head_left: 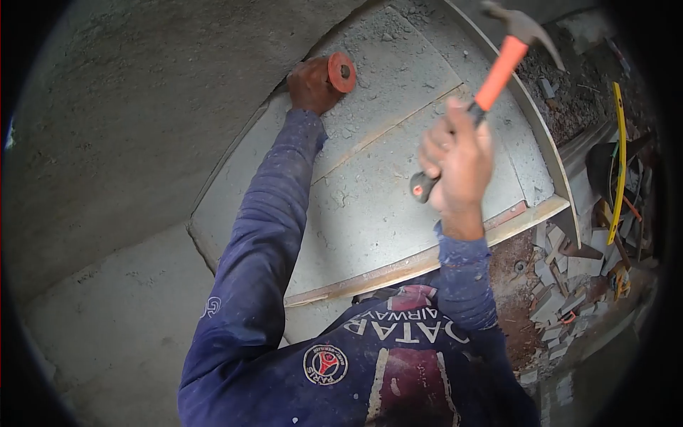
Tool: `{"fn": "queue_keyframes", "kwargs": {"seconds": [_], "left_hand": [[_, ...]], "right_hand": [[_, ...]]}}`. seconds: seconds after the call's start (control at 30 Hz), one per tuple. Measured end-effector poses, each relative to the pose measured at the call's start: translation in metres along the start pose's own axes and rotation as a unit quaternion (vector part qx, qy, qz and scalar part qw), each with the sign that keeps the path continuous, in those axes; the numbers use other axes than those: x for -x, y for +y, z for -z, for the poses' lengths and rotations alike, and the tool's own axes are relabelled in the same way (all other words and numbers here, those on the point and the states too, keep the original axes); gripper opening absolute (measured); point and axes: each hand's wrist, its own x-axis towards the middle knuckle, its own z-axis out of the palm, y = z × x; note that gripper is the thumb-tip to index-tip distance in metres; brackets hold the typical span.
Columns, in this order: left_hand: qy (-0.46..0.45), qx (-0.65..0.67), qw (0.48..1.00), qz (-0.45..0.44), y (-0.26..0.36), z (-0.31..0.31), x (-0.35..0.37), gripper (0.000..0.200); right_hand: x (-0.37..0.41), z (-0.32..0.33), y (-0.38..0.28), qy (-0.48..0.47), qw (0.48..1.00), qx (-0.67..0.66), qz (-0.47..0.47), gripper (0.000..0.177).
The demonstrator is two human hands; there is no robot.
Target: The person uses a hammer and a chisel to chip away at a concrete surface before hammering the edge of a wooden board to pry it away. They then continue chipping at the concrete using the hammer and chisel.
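My left hand (311,87) is wrapped round a chisel with a round orange hand guard (342,73). The dark struck end shows in the middle of the guard; the blade is hidden behind the hand. This hand is at the far edge of a dusty pale slab surface (384,185), against the rough grey wall (142,99). Raised above the slab, my right hand (461,164) grips a claw hammer (499,71) by its orange and black handle. The hammer's metal head is up and to the right, apart from the chisel, and slightly blurred.
Grey crumbs and dust (377,50) lie on the slab near the wall. A raised strip (398,269) edges the slab's near side, and a curved rim borders its right. Beyond are broken tile pieces (551,302) and a long yellow bar (617,167).
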Motion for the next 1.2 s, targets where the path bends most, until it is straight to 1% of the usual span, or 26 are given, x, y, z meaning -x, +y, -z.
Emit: {"fn": "queue_keyframes", "kwargs": {"seconds": [0.07, 0.1, 0.17, 0.2, 0.23, 0.27, 0.3, 0.37, 0.43, 0.47, 0.5, 0.57, 0.63, 0.67, 0.7, 0.73, 0.8, 0.83, 0.9, 0.97, 1.0, 1.07, 1.1, 1.13, 1.17, 1.2], "left_hand": [[-0.015, -0.002, 1.000, 0.011, 0.000, 0.002, 0.000, 0.023], [-0.028, 0.000, 0.999, 0.021, 0.000, 0.003, 0.001, 0.024], [-0.032, -0.013, 0.999, 0.023, 0.000, 0.005, 0.003, 0.027], [-0.036, -0.022, 0.999, 0.020, 0.001, 0.004, 0.001, 0.030], [-0.037, -0.021, 0.999, 0.016, 0.003, 0.006, 0.002, 0.030], [-0.045, -0.027, 0.998, 0.022, 0.005, 0.007, 0.002, 0.031], [-0.050, -0.033, 0.998, 0.025, 0.004, 0.005, -0.003, 0.032], [-0.039, -0.022, 0.999, 0.014, -0.004, -0.001, -0.008, 0.032], [-0.030, -0.009, 0.999, 0.014, -0.001, 0.003, -0.002, 0.031], [-0.026, -0.013, 0.999, 0.016, -0.001, 0.004, -0.002, 0.031], [-0.025, -0.011, 0.999, 0.018, 0.000, 0.004, -0.003, 0.025], [-0.023, -0.011, 0.999, 0.021, 0.001, 0.004, -0.004, 0.020], [-0.034, -0.012, 0.999, 0.041, 0.003, 0.005, -0.004, 0.020], [-0.034, -0.012, 0.999, 0.038, 0.003, 0.006, -0.005, 0.020], [-0.040, -0.023, 0.998, 0.035, 0.004, 0.007, -0.002, 0.024], [-0.043, -0.033, 0.998, 0.031, 0.003, 0.005, -0.004, 0.029], [-0.031, -0.030, 0.999, 0.031, 0.001, 0.002, -0.009, 0.028], [-0.023, -0.033, 0.998, 0.043, 0.002, 0.003, -0.002, 0.027], [-0.021, -0.039, 0.998, 0.051, 0.003, 0.002, 0.000, 0.027], [-0.015, -0.051, 0.997, 0.052, 0.001, 0.004, -0.004, 0.027], [-0.019, -0.058, 0.997, 0.057, 0.001, 0.003, -0.005, 0.027], [-0.026, -0.064, 0.996, 0.064, 0.003, 0.005, -0.002, 0.028], [-0.031, -0.059, 0.996, 0.060, 0.003, 0.005, -0.004, 0.028], [-0.038, -0.053, 0.996, 0.054, 0.003, 0.005, -0.006, 0.029], [-0.038, -0.050, 0.997, 0.049, 0.003, 0.005, -0.009, 0.029], [-0.036, -0.052, 0.997, 0.054, 0.001, 0.005, -0.011, 0.029]], "right_hand": [[-0.018, 0.004, -0.027, 0.045, 0.982, -0.060, 0.171, 0.028], [-0.022, -0.001, -0.017, 0.042, 0.983, -0.060, 0.169, 0.028], [-0.022, -0.013, 0.031, 0.188, 0.944, -0.175, 0.207, 0.025], [-0.005, -0.020, 0.076, 0.114, 0.975, -0.148, 0.122, 0.025], [0.013, -0.017, 0.103, 0.039, 0.989, 0.005, -0.145, 0.023], [0.015, -0.005, 0.104, -0.090, 0.942, 0.037, -0.322, 0.019], [0.014, -0.003, 0.093, -0.088, 0.945, 0.033, -0.315, 0.019], [0.016, 0.001, 0.063, -0.068, 0.971, 0.097, -0.207, 0.020], [0.002, -0.001, 0.010, -0.048, 0.996, 0.024, -0.074, 0.024], [-0.008, -0.005, -0.011, -0.014, 0.999, -0.017, 0.023, 0.022], [-0.018, -0.006, -0.016, -0.018, 0.999, -0.017, 0.024, 0.022], [-0.033, -0.008, -0.020, 0.108, 0.958, -0.127, 0.232, 0.021], [-0.022, -0.023, 0.050, 0.132, 0.959, -0.192, 0.163, 0.020], [-0.003, -0.025, 0.089, 0.078, 0.991, -0.105, 0.011, 0.018], [0.009, -0.018, 0.086, -0.067, 0.957, -0.012, -0.282, 0.016], [0.010, -0.014, 0.079, -0.066, 0.958, -0.014, -0.277, 0.016], [0.009, -0.006, 0.053, -0.106, 0.953, 0.075, -0.273, 0.018], [0.006, -0.004, 0.035, -0.096, 0.970, 0.041, -0.219, 0.021], [-0.006, -0.009, -0.014, -0.039, 0.997, -0.028, -0.061, 0.024], [-0.026, -0.004, -0.029, 0.010, 0.987, -0.064, 0.150, 0.026], [-0.031, -0.011, -0.018, 0.008, 0.987, -0.066, 0.149, 0.026], [-0.031, -0.024, 0.036, 0.143, 0.954, -0.180, 0.194, 0.026], [-0.019, -0.010, 0.087, 0.021, 0.988, -0.131, 0.076, 0.023], [-0.008, -0.004, 0.097, -0.050, 0.986, -0.064, -0.144, 0.022], [-0.004, 0.000, 0.098, -0.119, 0.927, 0.008, -0.354, 0.021], [-0.008, 0.000, 0.079, -0.116, 0.930, 0.005, -0.349, 0.021]]}}
